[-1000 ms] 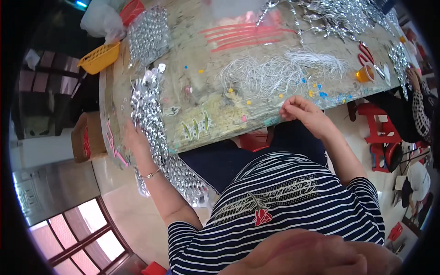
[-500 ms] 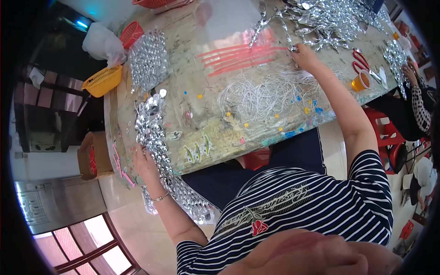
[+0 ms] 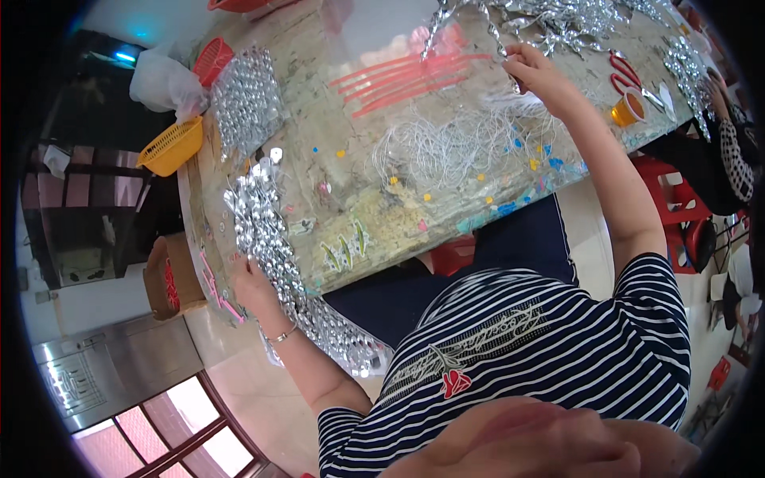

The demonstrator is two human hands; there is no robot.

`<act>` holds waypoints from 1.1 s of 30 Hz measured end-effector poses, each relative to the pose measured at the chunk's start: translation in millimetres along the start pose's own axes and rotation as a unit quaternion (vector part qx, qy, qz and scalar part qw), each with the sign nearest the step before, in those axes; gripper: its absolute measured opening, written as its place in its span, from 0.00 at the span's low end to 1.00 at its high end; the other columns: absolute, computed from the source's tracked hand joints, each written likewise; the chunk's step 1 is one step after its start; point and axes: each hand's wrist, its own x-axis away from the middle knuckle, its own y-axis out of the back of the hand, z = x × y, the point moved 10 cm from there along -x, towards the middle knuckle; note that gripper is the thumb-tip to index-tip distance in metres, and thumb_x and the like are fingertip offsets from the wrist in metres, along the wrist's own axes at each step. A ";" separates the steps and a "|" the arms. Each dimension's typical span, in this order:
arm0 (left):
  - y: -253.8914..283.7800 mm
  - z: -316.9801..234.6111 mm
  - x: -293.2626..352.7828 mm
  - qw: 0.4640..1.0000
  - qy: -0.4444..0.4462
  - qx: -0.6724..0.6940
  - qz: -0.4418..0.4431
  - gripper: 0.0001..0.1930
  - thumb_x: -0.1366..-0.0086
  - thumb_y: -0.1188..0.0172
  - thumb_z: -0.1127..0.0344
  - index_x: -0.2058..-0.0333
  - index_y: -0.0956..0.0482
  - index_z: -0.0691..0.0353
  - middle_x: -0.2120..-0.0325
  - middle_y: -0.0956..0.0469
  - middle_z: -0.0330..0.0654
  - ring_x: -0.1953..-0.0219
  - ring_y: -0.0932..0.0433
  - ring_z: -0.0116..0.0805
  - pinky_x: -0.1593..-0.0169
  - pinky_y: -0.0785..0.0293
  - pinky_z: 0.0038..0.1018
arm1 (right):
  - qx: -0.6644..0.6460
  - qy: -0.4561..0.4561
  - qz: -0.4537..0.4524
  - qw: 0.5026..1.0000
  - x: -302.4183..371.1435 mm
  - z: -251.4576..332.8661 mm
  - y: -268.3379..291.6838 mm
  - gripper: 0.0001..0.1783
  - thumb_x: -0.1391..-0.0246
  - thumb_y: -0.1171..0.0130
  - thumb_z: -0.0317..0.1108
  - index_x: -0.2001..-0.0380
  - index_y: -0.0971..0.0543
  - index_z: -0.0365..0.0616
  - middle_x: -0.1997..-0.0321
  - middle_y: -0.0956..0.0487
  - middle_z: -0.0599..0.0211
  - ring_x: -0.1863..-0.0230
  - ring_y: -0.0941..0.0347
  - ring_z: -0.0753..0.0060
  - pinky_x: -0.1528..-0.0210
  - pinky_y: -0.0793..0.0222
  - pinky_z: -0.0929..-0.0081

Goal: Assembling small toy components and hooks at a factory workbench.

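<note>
Glass-topped table (image 3: 335, 119) strewn with silver ornaments (image 3: 259, 215), tiled floor (image 3: 247, 382) below.

red basket (image 3: 239, 5): cut by top edge | silver pile (image 3: 558, 16): pieces perhaps too small to tell

Glass-topped table (image 3: 335, 151) — silver ornaments (image 3: 263, 231), wire strands (image 3: 454, 147), red scissors (image 3: 625, 72).
</note>
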 end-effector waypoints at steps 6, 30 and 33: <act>15.6 -18.3 8.0 0.996 -0.063 -0.014 -0.055 0.19 0.39 0.44 0.64 0.53 0.27 0.70 0.54 0.28 0.60 0.53 0.30 0.60 0.49 0.34 0.43 | -0.032 0.020 0.074 0.997 89.4 29.3 -51.2 0.20 0.43 0.47 0.35 0.49 0.34 0.40 0.71 0.34 0.80 0.71 0.40 0.89 0.70 0.43 0.87; -9.5 -205.0 94.7 0.693 0.035 0.678 0.242 0.09 0.32 0.50 0.63 0.63 0.26 0.61 0.83 0.37 0.28 0.83 0.46 0.15 0.81 0.53 0.15 | 0.169 0.058 0.188 0.966 99.5 -3.8 -152.3 0.17 0.42 0.47 0.38 0.53 0.26 0.42 0.61 0.22 0.62 0.60 0.26 0.73 0.55 0.31 0.75; -25.9 -197.9 127.1 0.706 0.060 0.633 0.311 0.12 0.32 0.52 0.60 0.70 0.27 0.59 0.87 0.40 0.26 0.85 0.47 0.14 0.81 0.54 0.15 | 0.236 0.183 0.099 0.949 33.7 -6.0 -113.9 0.14 0.44 0.46 0.36 0.57 0.24 0.40 0.64 0.22 0.63 0.62 0.27 0.75 0.58 0.32 0.77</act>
